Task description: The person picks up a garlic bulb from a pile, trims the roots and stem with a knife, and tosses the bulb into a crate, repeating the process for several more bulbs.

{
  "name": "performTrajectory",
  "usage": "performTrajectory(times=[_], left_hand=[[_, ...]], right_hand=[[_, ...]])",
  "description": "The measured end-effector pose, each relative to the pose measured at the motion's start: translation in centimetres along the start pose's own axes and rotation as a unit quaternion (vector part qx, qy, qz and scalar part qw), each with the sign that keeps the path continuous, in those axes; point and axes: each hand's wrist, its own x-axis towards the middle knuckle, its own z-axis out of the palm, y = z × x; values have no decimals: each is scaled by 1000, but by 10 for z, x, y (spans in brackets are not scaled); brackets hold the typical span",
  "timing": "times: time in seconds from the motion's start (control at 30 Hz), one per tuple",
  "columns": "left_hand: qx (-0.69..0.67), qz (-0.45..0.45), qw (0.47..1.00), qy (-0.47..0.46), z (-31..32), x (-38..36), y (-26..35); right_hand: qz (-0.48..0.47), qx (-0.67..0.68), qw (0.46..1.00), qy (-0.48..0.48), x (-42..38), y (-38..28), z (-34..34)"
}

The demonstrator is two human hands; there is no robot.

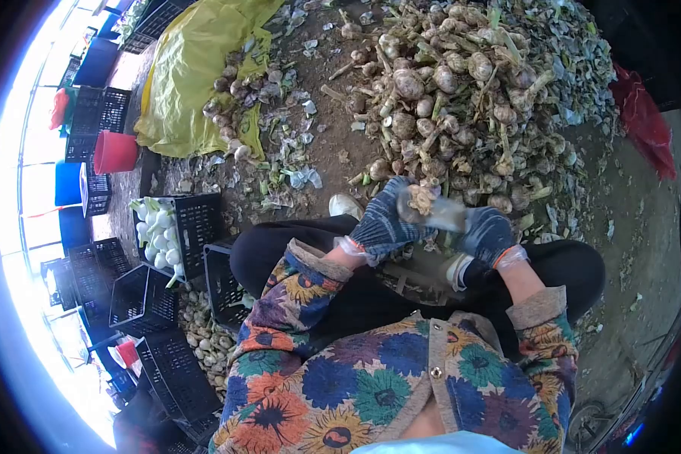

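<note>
My left hand (390, 216), in a dark striped knit glove, is wrapped round a garlic bulb (418, 200) with its tan root end facing up. My right hand (486, 236), gloved alike, closes on a knife whose wide greyish blade (448, 215) is blurred by motion. The blade reaches across to the bulb and overlaps its edge in this view. Both hands are close together over my lap, just this side of a large heap of untrimmed garlic (446, 91) with stalks and soil on it.
Black crates stand at the left, one holding cleaned white garlic (159, 234). Loose bulbs (204, 333) lie between the crates. A yellow sheet (197, 76), a red bucket (115, 152) and a red sack (643, 117) lie further out. Peelings litter the ground.
</note>
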Motion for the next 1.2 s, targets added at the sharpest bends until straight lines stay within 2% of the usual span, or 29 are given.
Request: performTrajectory(times=[0.03,0.07,0.17,0.2,0.23,0.27,0.3,0.37,0.43,0.5,0.57,0.63,0.7,0.8,0.87,0.9,0.97,1.0,1.03,1.1,1.13,1.17,1.2], left_hand=[[153,-24,982,111,29,-2,23],[300,-48,928,217,43,-1,35],[4,1,954,301,32,2,1],[49,72,942,323,41,13,24],[-40,53,928,366,37,15,27],[-129,31,903,408,29,16,28],[-217,9,869,445,19,18,26],[-270,37,857,438,-7,16,3],[-326,71,845,419,-11,18,13],[-319,85,838,435,-9,20,17],[-328,75,822,459,-3,24,22],[-349,37,797,491,6,26,27],[-359,49,847,388,3,21,13],[-304,71,895,318,5,23,-16],[-285,-26,853,436,24,25,-9],[-298,-47,832,465,21,25,-6],[-322,-89,785,521,2,22,6],[-231,-123,762,592,-12,26,13],[-248,-43,768,589,-33,23,18],[-276,112,767,569,-87,4,32],[-220,162,819,505,-118,-14,62],[-192,179,818,512,-121,-15,82],[-164,197,815,519,-123,-16,102]], right_hand=[[48,23,999,4,4,8,0],[61,11,998,28,5,30,5],[31,45,988,146,1,18,3],[85,201,971,100,2,9,-1],[135,353,925,46,-2,-4,-2],[181,495,850,-14,-6,-18,-1],[222,621,748,-74,-11,-29,2],[243,706,647,-155,-22,-41,17],[242,764,556,-221,-30,-49,30],[220,798,489,-275,-36,-54,40],[120,728,612,-286,-38,-46,62],[185,768,530,-309,-31,-53,60],[202,785,515,-278,-26,-64,63],[205,808,462,-303,-13,-52,98],[218,820,428,-313,-4,-48,101],[238,824,416,-303,-3,-49,90],[279,817,428,-268,-5,-47,77],[298,805,451,-243,-5,-43,73],[317,793,473,-217,-6,-37,70],[267,697,651,-143,2,-6,94],[238,635,728,-106,8,12,112],[152,556,817,-6,16,30,135],[61,459,881,94,27,48,160]])
